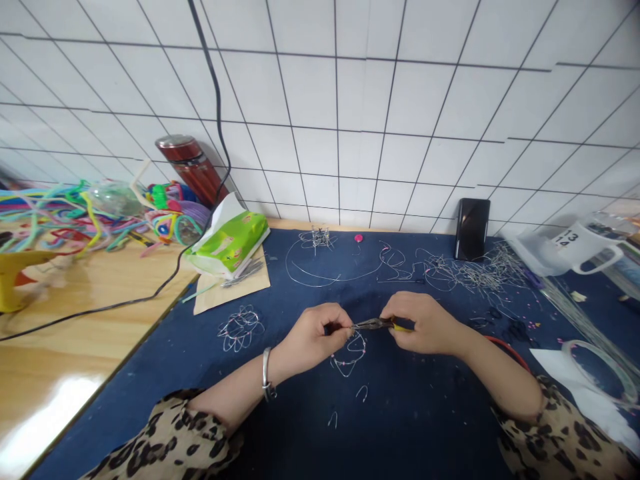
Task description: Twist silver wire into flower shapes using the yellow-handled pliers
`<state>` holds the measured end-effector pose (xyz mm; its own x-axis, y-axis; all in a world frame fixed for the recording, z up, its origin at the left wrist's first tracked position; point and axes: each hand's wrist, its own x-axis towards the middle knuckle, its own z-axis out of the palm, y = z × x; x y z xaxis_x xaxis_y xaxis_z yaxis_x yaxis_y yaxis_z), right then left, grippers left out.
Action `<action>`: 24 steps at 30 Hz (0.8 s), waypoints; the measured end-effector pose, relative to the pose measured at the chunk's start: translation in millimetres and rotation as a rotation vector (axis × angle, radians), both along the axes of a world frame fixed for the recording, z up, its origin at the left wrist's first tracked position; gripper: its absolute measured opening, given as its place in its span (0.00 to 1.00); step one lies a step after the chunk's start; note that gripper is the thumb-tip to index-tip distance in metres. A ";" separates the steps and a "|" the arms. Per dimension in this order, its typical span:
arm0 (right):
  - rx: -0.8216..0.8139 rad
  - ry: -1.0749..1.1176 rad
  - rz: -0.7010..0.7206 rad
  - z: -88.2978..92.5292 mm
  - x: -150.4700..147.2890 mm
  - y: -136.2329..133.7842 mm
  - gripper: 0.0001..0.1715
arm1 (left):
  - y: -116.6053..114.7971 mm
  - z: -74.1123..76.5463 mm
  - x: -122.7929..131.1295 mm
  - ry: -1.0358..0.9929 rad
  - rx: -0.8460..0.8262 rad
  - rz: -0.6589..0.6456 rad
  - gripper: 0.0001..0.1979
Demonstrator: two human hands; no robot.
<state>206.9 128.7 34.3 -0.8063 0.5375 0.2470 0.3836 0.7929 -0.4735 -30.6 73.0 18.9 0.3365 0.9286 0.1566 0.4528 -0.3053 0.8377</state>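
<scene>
Blue mat (200,373) under tiled wall: left hand (313,337) is pinching beaded wire piece (349,357) at mat centre; right hand (425,323) is squeezing pliers (374,325), tips touching wire by left fingers.

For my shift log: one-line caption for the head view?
Right hand grips pliers on beaded wire piece held by left hand, over blue cloth.

Over the mat (400,413), the wire piece (349,353) in the left hand (313,337) meets the pliers (375,325) in the right hand (425,323); a tissue pack (231,241) lies at its back-left edge, a flask (193,170) behind that, a phone (472,229) back right, and a cup (583,248) right of it.
</scene>
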 end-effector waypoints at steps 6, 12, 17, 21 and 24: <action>0.127 -0.070 0.009 2.4 1.0 -1.6 0.14 | -1.1 -4.2 1.0 0.007 0.018 0.025 0.04; 0.191 -0.117 0.012 4.1 1.5 -2.5 0.14 | -2.9 -3.4 2.4 0.040 0.012 0.038 0.04; 0.197 -0.114 0.012 4.5 1.8 -2.6 0.13 | -3.6 -3.6 2.8 0.032 0.017 0.039 0.04; 0.175 -0.108 0.016 5.1 2.0 -3.0 0.13 | -3.8 -3.2 3.0 0.017 0.009 0.036 0.04; 0.166 -0.118 0.006 4.6 1.4 -3.0 0.13 | -3.9 -1.6 3.6 -0.005 -0.023 0.045 0.04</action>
<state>208.4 125.7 38.9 -0.8380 0.4923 0.2354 0.4235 0.8588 -0.2883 -27.0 69.1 17.3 0.2935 0.9462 0.1364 0.4613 -0.2651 0.8467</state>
